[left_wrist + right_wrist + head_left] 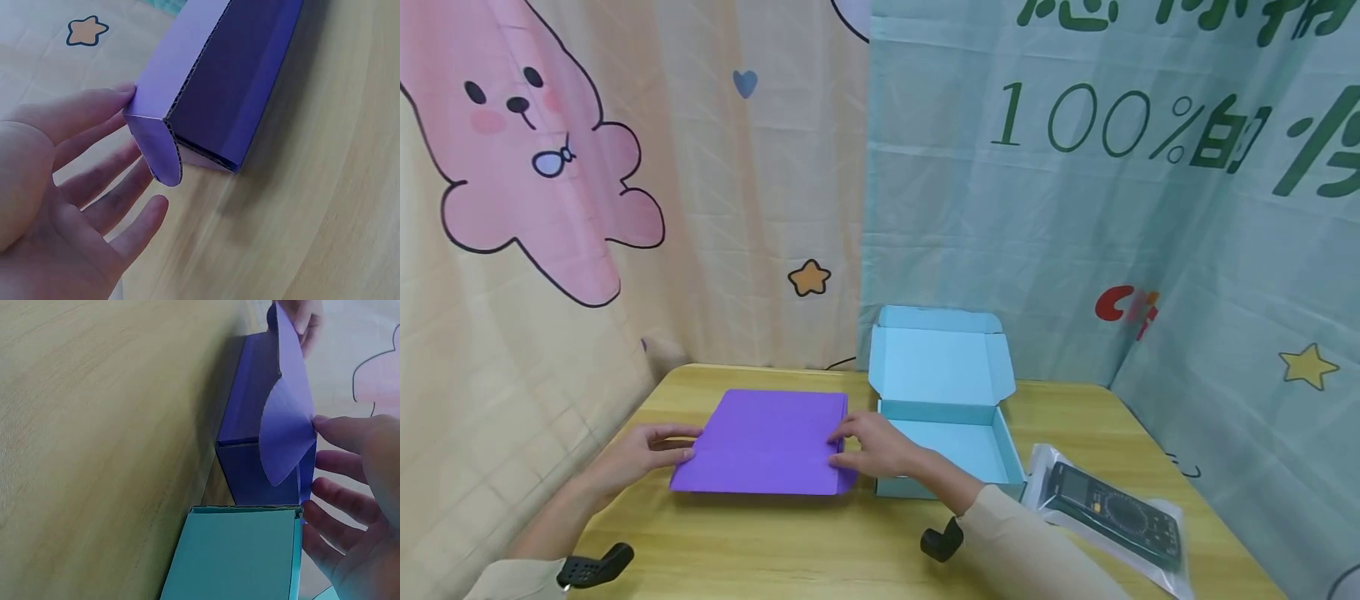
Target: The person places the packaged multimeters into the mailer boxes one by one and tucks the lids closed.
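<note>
A purple cardboard box (771, 442) lies between my two hands, its lid lowered over the base. In the left wrist view a dark gap shows under the lid, and a rounded side tab (159, 150) hangs from the lid's corner. My left hand (643, 450) touches the left edge of the lid, thumb at the corner, other fingers spread beside the tab. At the right edge, my right hand (876, 446) rests its thumb on the lid's corner by a curved flap (284, 428). Its other fingers extend along the box's side.
A light blue box (943, 362) stands right of the purple one, lid raised. Farther right, a multimeter (1112, 512) lies in a clear plastic bag (1168, 579). The wooden table (760, 550) ends at printed curtains (760, 208) behind and at both sides.
</note>
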Available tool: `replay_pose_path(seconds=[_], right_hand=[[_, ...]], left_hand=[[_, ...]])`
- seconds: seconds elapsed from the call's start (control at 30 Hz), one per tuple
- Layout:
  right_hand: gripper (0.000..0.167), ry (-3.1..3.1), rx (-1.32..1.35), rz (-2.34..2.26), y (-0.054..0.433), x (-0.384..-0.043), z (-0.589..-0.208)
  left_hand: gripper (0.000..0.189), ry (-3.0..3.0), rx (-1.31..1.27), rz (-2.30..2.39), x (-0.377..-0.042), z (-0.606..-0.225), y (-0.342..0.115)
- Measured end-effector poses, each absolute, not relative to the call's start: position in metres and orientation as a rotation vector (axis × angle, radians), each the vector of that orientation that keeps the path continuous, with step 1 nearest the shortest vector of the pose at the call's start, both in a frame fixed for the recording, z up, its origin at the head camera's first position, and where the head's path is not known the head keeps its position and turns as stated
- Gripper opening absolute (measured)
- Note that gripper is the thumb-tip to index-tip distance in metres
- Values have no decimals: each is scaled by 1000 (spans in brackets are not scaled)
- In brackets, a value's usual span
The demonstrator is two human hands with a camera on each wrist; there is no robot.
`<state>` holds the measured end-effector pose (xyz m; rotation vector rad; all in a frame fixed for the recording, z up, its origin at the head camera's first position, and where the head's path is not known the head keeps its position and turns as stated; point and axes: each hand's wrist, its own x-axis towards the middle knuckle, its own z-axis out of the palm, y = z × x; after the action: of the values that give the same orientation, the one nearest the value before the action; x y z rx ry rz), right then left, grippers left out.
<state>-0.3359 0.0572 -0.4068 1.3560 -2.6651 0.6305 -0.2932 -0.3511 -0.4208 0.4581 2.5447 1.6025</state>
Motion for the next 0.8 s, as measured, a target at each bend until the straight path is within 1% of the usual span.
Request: replay_pose_path(seconds=[0.2, 0.4, 0.57, 0.67, 0.8], right_hand=[[25, -2661, 1412, 533, 55, -339, -408], [27, -2704, 1427, 436, 50, -343, -407], [29, -2725, 1445, 311, 41, -344, -400], [36, -2703, 1521, 304, 33, -346, -399], [50, -2725, 1599, 417, 25, -351, -402]], left_hand=[[48, 2608, 466, 1507, -292, -428, -354], [47, 2622, 487, 1433, -291, -432, -356], [42, 2591, 460, 1443, -292, -432, -351], [40, 2558, 462, 1463, -292, -432, -349], [40, 2534, 473, 1476, -292, -431, -346]])
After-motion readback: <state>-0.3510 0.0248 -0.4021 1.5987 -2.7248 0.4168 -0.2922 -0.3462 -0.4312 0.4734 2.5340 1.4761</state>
